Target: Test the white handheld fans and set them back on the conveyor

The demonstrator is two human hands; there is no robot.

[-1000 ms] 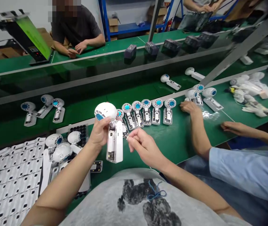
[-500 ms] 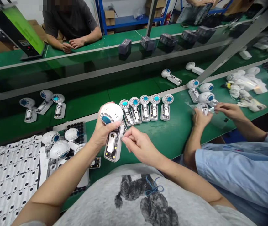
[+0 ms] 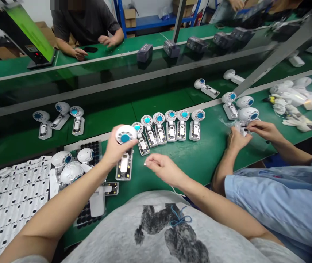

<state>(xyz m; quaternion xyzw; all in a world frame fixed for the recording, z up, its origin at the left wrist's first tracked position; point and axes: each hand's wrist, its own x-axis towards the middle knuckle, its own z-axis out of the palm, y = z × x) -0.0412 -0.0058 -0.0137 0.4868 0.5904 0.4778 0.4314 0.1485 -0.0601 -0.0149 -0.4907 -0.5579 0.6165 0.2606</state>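
Observation:
My left hand [image 3: 114,148] is wrapped round the round white head of a handheld device [image 3: 124,166], whose clear-cased body with a white inset points down toward me. A blue disc shows on its head. To the right, my right hand [image 3: 162,168] pinches a small white-and-metal plug [image 3: 145,164] on a thin white cable, apart from the device. Behind both hands, several similar devices [image 3: 171,126] stand in a row on the green table [image 3: 172,164], their blue discs facing up.
At the left lies a tray of white parts [image 3: 16,197], beside a pile of white devices [image 3: 70,171]. More devices [image 3: 77,120] rest on the sunken green belt. A co-worker's hands [image 3: 236,140] handle a device at the right. A slanted metal post [image 3: 276,54] rises there.
My right hand and the plug have come away from the device. The held device has shifted slightly left and turned, its blue disc now facing me more.

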